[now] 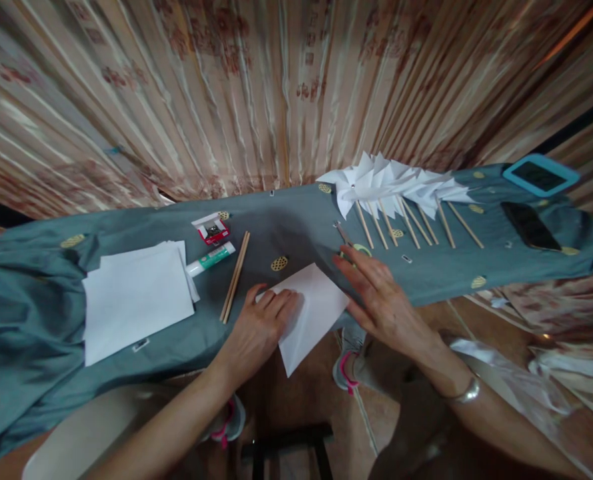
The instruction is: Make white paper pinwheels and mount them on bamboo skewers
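A white sheet of paper [315, 313], creased and with pointed corners, lies at the near edge of the cloth-covered table and juts past it. My left hand [269, 317] has its fingers bent over the left side of this paper, gripping it. To the right, my right hand [381, 300] is open with fingers stretched toward a pair of scissors [346, 237]. Its fingers partly cover the yellow-green handles, and I cannot tell whether they touch. The right thumb is close to the paper's right corner.
At left lie a stack of white paper [139, 300], a glue stick [210, 259], a red box of small metal pieces [213, 230] and wooden sticks [235, 277]. Several paper pinwheels [391, 183] on sticks lie back right, before a phone [530, 225] and a blue-framed device [541, 175]. A curtain [256, 93] hangs behind.
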`<state>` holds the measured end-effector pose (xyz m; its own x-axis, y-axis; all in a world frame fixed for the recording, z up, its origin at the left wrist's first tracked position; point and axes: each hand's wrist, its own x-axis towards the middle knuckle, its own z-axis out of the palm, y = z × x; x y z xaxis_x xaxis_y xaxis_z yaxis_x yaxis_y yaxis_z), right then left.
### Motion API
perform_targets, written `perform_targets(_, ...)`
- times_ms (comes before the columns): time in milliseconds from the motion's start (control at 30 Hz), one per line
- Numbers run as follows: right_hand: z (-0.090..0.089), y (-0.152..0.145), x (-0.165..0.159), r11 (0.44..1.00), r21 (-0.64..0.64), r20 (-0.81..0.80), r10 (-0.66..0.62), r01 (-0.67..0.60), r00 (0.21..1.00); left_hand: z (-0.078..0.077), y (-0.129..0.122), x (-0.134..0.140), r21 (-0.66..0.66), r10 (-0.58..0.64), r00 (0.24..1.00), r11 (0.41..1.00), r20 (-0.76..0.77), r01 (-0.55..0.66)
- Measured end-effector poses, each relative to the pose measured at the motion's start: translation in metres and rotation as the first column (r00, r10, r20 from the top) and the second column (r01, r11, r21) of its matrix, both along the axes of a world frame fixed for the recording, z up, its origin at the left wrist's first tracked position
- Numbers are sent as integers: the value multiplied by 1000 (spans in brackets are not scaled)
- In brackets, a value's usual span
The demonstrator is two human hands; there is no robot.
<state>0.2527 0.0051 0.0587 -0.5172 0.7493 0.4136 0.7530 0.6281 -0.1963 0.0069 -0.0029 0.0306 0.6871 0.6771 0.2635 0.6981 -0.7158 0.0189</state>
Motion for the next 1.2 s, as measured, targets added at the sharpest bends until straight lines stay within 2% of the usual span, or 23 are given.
perform_targets(67,8,-8,-11,998,44,-41,53,-52,998,3,1,4,0,6,1000,1000,-27,-6)
perform_targets(167,15,-23,-32,979,91,33,180,-182,983,4,7,6,-3,40,999,999,-21,-40)
perform_targets(267,13,-33,-48,937,98,156,318,-335,935,-3,14,6,-40,79,996,996,31,-78)
perform_targets(367,6,-37,-53,918,62,212,371,-392,904,-10,15,7,-66,62,998,996,22,-60)
perform_targets(500,-4,-36,-49,946,30,237,307,-323,922,-8,10,10,-128,28,999,991,-25,-31)
perform_targets(667,-22,-35,-36,977,-25,206,212,-211,955,-7,3,8,-95,14,998,995,-56,-19)
perform_targets(900,-41,-31,-24,972,-34,101,236,-233,967,-25,-1,-10,-104,-79,995,991,60,85)
perform_targets(1100,-46,-29,-20,969,-11,56,247,-247,967,-28,-2,-19,-146,-99,991,983,88,111)
perform_targets(1200,-45,-24,-18,975,-64,-31,212,-214,977,-28,-2,-19,-137,-98,991,984,87,110)
